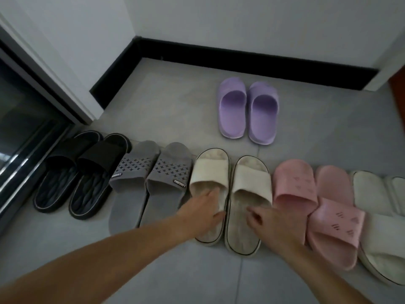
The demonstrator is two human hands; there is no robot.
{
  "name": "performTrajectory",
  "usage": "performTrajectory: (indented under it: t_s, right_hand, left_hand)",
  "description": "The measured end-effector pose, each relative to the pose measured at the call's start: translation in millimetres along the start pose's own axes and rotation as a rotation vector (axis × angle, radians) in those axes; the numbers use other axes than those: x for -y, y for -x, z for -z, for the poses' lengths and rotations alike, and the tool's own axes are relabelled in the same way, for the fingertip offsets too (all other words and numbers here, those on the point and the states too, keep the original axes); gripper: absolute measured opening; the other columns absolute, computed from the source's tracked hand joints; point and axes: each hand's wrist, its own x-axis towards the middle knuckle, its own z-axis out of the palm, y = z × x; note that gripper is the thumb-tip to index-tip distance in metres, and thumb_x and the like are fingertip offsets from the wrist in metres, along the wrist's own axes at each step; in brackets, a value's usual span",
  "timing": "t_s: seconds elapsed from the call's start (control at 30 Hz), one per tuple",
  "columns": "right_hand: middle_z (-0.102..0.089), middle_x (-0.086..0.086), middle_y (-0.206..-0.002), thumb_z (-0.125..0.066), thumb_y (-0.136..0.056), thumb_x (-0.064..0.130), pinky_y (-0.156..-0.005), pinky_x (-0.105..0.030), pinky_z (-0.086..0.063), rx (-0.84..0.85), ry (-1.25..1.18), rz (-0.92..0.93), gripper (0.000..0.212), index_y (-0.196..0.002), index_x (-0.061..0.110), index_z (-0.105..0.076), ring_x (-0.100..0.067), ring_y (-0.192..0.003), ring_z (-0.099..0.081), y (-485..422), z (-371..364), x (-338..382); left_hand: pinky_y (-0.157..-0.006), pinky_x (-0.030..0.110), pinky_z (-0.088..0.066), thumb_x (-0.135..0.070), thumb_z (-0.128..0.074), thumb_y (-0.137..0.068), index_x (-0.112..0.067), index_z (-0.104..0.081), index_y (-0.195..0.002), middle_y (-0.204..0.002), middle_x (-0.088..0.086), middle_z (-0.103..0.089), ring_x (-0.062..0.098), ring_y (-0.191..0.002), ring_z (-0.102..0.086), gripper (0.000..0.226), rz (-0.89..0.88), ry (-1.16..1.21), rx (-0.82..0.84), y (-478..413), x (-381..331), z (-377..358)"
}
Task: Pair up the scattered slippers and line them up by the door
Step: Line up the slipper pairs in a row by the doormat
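There were twelve slippers, two of each kind: black slippers (94,160), grey slippers (131,172), cream slippers (208,172), pink slippers (293,183), white slippers (370,191) and purple slippers (232,102). Two hands showed, the left hand (206,213) and the right hand (270,226).

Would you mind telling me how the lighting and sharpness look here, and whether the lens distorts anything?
In the head view the light is dim and cool with faint shadows; bright streaks reflect on the glass door at left; the head view's wide lens slightly bows the black baseboard; the left hand and right hand look slightly soft.
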Motion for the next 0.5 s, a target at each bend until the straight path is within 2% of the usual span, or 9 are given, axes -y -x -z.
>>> performTrajectory:
  t_s: [0.07,0.13,0.17,0.23,0.3,0.37,0.5]
  right_hand:
    - [-0.068,0.002,-0.081,-0.055,-0.091,0.034,-0.066,-0.023,-0.045,0.025,-0.180,-0.109,0.023,-0.105,0.018,-0.065,-0.014,-0.073,-0.062,-2,-18,8]
    - [-0.066,0.006,-0.090,-0.056,-0.091,0.032,-0.069,-0.020,-0.044,-0.035,-0.412,-0.214,0.029,-0.118,0.022,-0.059,-0.009,-0.078,-0.061,-14,-30,17]
    - [-0.066,0.003,-0.095,-0.056,-0.090,0.026,-0.073,-0.022,-0.045,-0.049,-0.480,-0.267,0.028,-0.118,0.020,-0.059,-0.013,-0.083,-0.062,-21,-33,21]
    - [-0.066,-0.006,-0.097,-0.051,-0.089,0.016,-0.079,-0.031,-0.048,-0.031,-0.483,-0.325,0.019,-0.105,0.014,-0.061,-0.023,-0.089,-0.062,-35,-38,25]
    - [-0.061,-0.005,-0.086,-0.047,-0.088,0.015,-0.076,-0.033,-0.046,-0.008,-0.443,-0.363,0.009,-0.086,0.014,-0.056,-0.025,-0.084,-0.058,-43,-37,28]
    - [-0.057,-0.003,-0.081,-0.044,-0.090,0.016,-0.073,-0.032,-0.042,-0.022,-0.445,-0.377,0.016,-0.076,0.014,-0.051,-0.024,-0.081,-0.055,-46,-36,27]
    - [-0.063,-0.013,-0.089,-0.041,-0.094,0.016,-0.079,-0.038,-0.045,-0.073,-0.467,-0.356,0.024,-0.085,0.002,-0.058,-0.031,-0.088,-0.058,-43,-40,26]
  left_hand:
    - [-0.081,0.038,-0.043,-0.046,-0.047,-0.092,-0.009,-0.046,-0.111,-0.112,0.011,-0.054,0.032,-0.102,-0.055,0.042,0.120,0.097,-0.059,-21,-12,-9]
    - [-0.078,0.037,-0.043,-0.047,-0.045,-0.093,-0.009,-0.049,-0.102,-0.110,0.014,-0.057,0.034,-0.101,-0.056,0.039,0.150,0.067,-0.063,-38,-16,-19]
    - [-0.075,0.036,-0.042,-0.047,-0.046,-0.092,-0.010,-0.049,-0.099,-0.108,0.014,-0.058,0.034,-0.099,-0.057,0.037,0.148,0.029,-0.065,-42,-15,-24]
    - [-0.067,0.034,-0.039,-0.048,-0.048,-0.090,-0.014,-0.048,-0.090,-0.102,0.012,-0.060,0.033,-0.093,-0.059,0.034,0.151,-0.012,-0.098,-46,-10,-31]
    - [-0.063,0.031,-0.036,-0.050,-0.047,-0.089,-0.019,-0.044,-0.083,-0.097,0.010,-0.062,0.031,-0.087,-0.061,0.032,0.175,-0.014,-0.140,-48,-9,-36]
    - [-0.060,0.031,-0.035,-0.051,-0.046,-0.089,-0.019,-0.046,-0.080,-0.093,0.009,-0.063,0.031,-0.084,-0.062,0.033,0.197,-0.034,-0.179,-51,-11,-40]
    - [-0.060,0.031,-0.036,-0.046,-0.045,-0.089,-0.021,-0.043,-0.071,-0.090,0.010,-0.063,0.032,-0.079,-0.060,0.031,0.234,0.048,-0.236,-51,-14,-44]
